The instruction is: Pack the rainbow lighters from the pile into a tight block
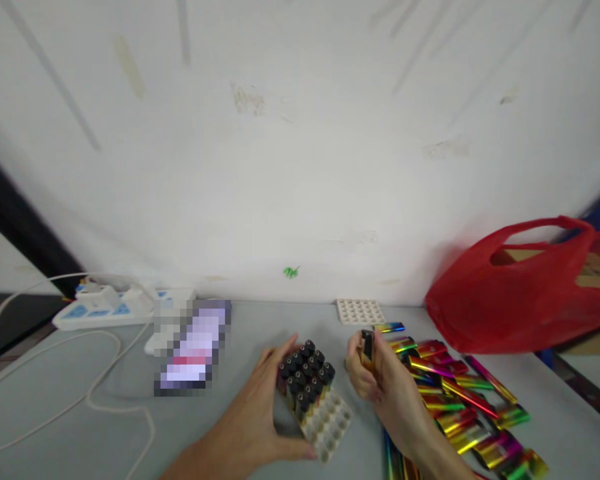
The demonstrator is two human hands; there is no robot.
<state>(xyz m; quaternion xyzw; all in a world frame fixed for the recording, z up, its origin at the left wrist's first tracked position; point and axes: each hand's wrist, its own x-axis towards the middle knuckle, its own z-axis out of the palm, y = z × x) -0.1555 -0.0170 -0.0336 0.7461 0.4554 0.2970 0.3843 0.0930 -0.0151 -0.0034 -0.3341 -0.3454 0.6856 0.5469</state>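
My left hand is curved around the left side of a pale tray with rows of round holes. Its fingers reach the far end and its thumb the near corner. Several upright pieces with black tops fill the far part of the tray; bare holes show in the near part. Just right of the tray, my right hand is closed around what looks like a lighter, with a black top and a shiny gold body. The fingers cover much of it.
Shiny multicoloured tubes lie in a loose pile on the right, partly behind my right forearm. A second holed tray lies by the wall. A red bag stands at right; a phone, power strip and white cable lie left.
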